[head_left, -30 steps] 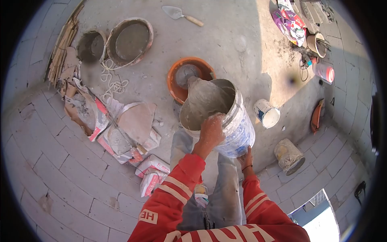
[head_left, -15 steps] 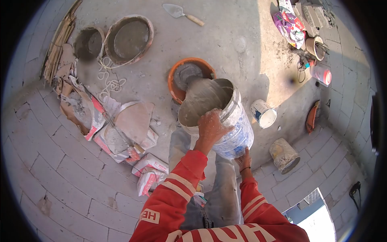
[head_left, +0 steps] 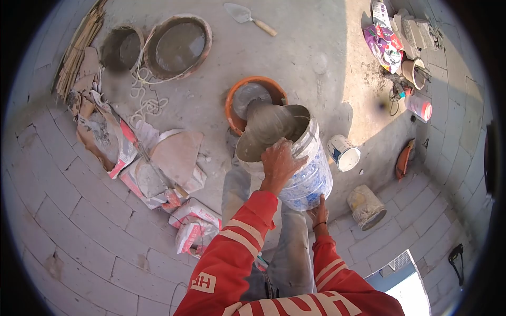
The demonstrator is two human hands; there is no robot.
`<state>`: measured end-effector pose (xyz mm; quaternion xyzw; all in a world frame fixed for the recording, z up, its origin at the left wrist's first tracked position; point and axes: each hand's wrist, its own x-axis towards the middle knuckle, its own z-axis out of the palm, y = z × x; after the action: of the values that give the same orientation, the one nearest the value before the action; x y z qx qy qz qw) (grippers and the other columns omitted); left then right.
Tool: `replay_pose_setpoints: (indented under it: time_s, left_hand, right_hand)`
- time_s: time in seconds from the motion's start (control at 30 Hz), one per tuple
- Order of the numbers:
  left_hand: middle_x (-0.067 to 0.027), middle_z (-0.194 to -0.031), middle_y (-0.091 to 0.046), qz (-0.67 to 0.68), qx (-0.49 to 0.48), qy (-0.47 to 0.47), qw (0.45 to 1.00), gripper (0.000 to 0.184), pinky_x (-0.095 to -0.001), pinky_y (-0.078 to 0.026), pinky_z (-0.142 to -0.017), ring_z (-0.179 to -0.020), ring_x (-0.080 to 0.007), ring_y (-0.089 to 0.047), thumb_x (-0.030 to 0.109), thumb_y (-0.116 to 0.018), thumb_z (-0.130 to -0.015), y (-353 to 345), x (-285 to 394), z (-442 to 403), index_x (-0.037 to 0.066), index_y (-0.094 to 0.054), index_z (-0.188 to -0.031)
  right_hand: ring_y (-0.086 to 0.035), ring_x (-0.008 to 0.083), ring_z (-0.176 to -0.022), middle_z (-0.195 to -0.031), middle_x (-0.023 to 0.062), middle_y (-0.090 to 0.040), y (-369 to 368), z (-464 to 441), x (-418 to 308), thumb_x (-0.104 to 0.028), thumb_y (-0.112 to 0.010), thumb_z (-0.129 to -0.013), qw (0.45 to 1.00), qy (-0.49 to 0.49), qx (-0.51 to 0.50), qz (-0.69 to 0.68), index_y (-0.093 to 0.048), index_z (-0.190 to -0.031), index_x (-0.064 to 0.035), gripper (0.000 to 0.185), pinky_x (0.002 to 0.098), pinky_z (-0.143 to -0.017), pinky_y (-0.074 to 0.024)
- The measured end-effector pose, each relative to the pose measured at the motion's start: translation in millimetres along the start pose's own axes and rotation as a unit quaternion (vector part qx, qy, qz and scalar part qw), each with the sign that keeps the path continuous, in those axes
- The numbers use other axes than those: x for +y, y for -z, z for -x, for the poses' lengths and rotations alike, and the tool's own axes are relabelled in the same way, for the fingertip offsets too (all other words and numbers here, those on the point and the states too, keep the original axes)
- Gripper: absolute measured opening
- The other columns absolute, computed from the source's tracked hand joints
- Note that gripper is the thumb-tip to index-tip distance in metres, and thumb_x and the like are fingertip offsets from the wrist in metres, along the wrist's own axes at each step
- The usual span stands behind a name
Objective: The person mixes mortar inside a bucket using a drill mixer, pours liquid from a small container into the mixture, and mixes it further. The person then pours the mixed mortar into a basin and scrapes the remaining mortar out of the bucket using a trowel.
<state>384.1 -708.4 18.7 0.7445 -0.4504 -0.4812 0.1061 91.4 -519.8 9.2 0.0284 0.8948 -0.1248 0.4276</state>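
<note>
Fingers on bucket; sleeve perhaps "HE"

The grey concrete floor was stained and partly sunlit on the right. Directly on it lay a wooden-handled trowel and a looped white rope. An orange tub stood near the middle; towards the upper left, a wide round tub of wet grey mix stood beside a dark bucket. A small white bucket and a mortar-crusted bucket occupied the right.
</note>
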Motion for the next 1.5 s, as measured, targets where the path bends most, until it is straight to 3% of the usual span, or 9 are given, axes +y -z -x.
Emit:
replay_pose_setpoints:
  time_s: [0.17,0.37,0.87,0.97,1.37,1.5]
  left_hand:
    - [-0.0114,-0.109,-0.070,0.008,0.015,-0.013,1.000,0.057,-0.0473,-0.056,-0.084,-0.101,-0.0347,-0.070,0.045,-0.086,-0.068,-1,-9,-9,0.006,-0.073,-0.107]
    - [-0.0098,-0.113,-0.068,0.050,0.048,-0.011,0.998,0.061,-0.0460,-0.056,-0.085,-0.103,-0.0343,-0.069,0.042,-0.088,-0.066,6,-13,-20,0.007,-0.071,-0.112]
    - [-0.0076,-0.113,-0.068,0.095,0.053,-0.017,0.994,0.056,-0.0441,-0.056,-0.087,-0.102,-0.0319,-0.069,0.037,-0.089,-0.064,20,-18,-32,0.007,-0.073,-0.109]
    - [-0.0076,-0.113,-0.068,0.091,0.040,-0.019,0.995,0.055,-0.0438,-0.056,-0.087,-0.102,-0.0316,-0.069,0.037,-0.089,-0.065,22,-22,-36,0.008,-0.073,-0.108]
    - [-0.0100,-0.113,-0.068,0.058,0.071,-0.040,0.995,0.053,-0.0461,-0.055,-0.089,-0.106,-0.0321,-0.067,0.042,-0.086,-0.068,36,-33,-50,0.009,-0.073,-0.108]
    - [-0.0106,-0.111,-0.069,0.071,0.036,-0.022,0.997,0.054,-0.0470,-0.055,-0.087,-0.105,-0.0330,-0.068,0.042,-0.086,-0.067,47,-31,-54,0.009,-0.072,-0.107]
  right_hand:
    - [-0.059,0.0215,-0.059,-0.065,0.0060,-0.054,-3,6,-4,-0.068,-0.075,-0.081,1.000,0.018,0.016,0.016,-0.054,-0.067,-0.0070,0.066,0.0401,-0.061,-0.0599]
    - [-0.060,0.0234,-0.059,-0.063,0.0088,-0.054,-1,7,-13,-0.070,-0.074,-0.080,0.997,0.045,0.034,0.050,-0.051,-0.063,-0.0018,0.074,0.0416,-0.057,-0.0596]
    - [-0.064,0.0259,-0.061,-0.066,0.0142,-0.059,-6,21,-24,-0.073,-0.073,-0.079,0.992,0.061,0.058,0.098,-0.052,-0.062,0.0015,0.079,0.0426,-0.056,-0.0623]
    - [-0.061,0.0238,-0.060,-0.066,0.0056,-0.053,-1,25,-26,-0.073,-0.069,-0.083,0.989,0.051,0.036,0.131,-0.055,-0.073,-0.0048,0.071,0.0437,-0.062,-0.0616]
    - [-0.063,0.0234,-0.061,-0.071,0.0077,-0.054,-7,71,-44,-0.066,-0.072,-0.085,0.993,0.054,0.013,0.109,-0.055,-0.082,-0.0026,0.066,0.0417,-0.062,-0.0625]
    - [-0.064,0.0252,-0.058,-0.066,0.0117,-0.056,-10,81,-50,-0.062,-0.073,-0.086,0.990,0.086,0.032,0.107,-0.054,-0.067,0.0048,0.072,0.0393,-0.053,-0.0627]
